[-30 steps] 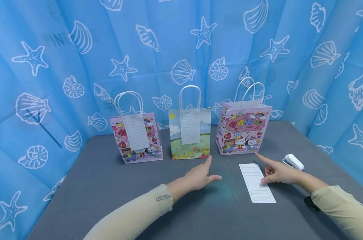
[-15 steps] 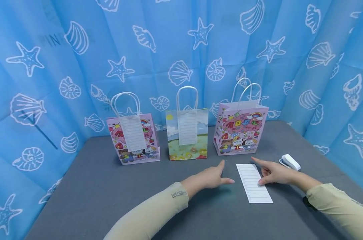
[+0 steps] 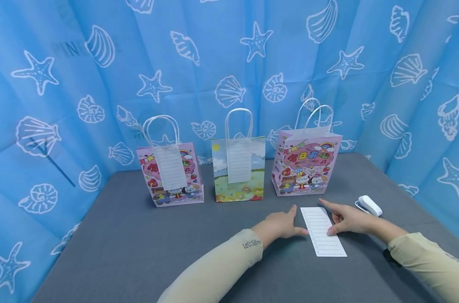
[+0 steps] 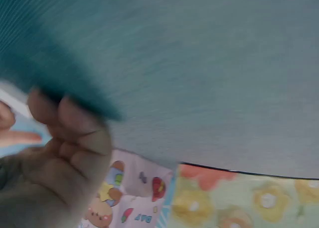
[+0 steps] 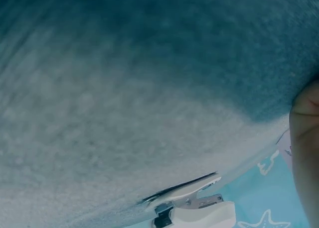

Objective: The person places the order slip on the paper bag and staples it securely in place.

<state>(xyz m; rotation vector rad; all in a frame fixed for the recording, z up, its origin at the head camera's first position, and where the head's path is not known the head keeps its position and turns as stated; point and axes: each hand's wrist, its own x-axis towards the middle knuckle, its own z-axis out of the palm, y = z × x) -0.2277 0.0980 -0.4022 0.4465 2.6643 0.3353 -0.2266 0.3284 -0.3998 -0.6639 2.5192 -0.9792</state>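
Note:
A white ruled paper slip (image 3: pixel 320 242) lies flat on the grey table in the head view. My right hand (image 3: pixel 348 219) is at its right edge, thumb resting on the slip and index finger stretched past its upper right corner. From the other side my left hand (image 3: pixel 280 225) has its thumb tip right at the slip's left edge and its index finger pointing away from me. The left wrist view shows the left hand (image 4: pixel 65 163) over the grey cloth. Only part of the right hand (image 5: pixel 306 148) shows in the right wrist view.
Three paper gift bags stand at the back: a pink bag (image 3: pixel 197 193) and a meadow-print bag (image 3: pixel 222 189), each with a ruled slip on its front, and another pink bag (image 3: pixel 303 168) with none there. A white stapler (image 3: pixel 369 205) lies beyond my right hand. Behind hangs a blue curtain (image 3: pixel 199 25).
My left hand has moved right, from in front of the meadow-print bag to the slip's left edge. My right hand has drawn back slightly from the right pink bag.

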